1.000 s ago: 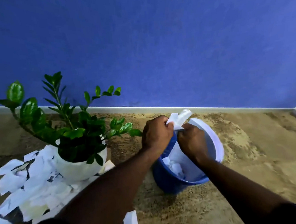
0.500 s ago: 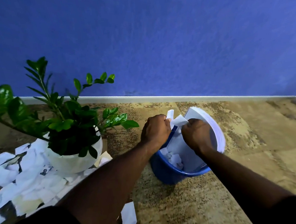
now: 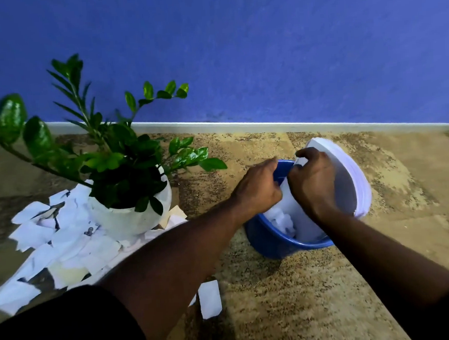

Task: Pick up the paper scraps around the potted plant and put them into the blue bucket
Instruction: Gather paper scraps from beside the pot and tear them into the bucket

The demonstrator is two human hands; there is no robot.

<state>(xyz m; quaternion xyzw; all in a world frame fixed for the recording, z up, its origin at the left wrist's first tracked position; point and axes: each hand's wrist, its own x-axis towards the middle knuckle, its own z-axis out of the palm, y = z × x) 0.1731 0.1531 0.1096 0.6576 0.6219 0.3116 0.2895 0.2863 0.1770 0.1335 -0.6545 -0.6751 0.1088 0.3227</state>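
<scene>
The blue bucket stands on the floor, right of the potted plant, a green plant in a white round pot. Both my hands are over the bucket's mouth. My left hand and my right hand have curled fingers gripping white paper that reaches down into the bucket. More crumpled white scraps lie inside. Several white paper scraps are spread on the floor left of and in front of the pot. One scrap lies alone near my left forearm.
A stack of white sheets curves around the bucket's far right rim. A blue wall with a white skirting board runs behind. The floor is speckled tan stone. Plant leaves reach out towards my left hand.
Both hands have pushed the paper lower into the bucket; the piece that stuck up above my knuckles no longer shows. The view has shifted slightly.
</scene>
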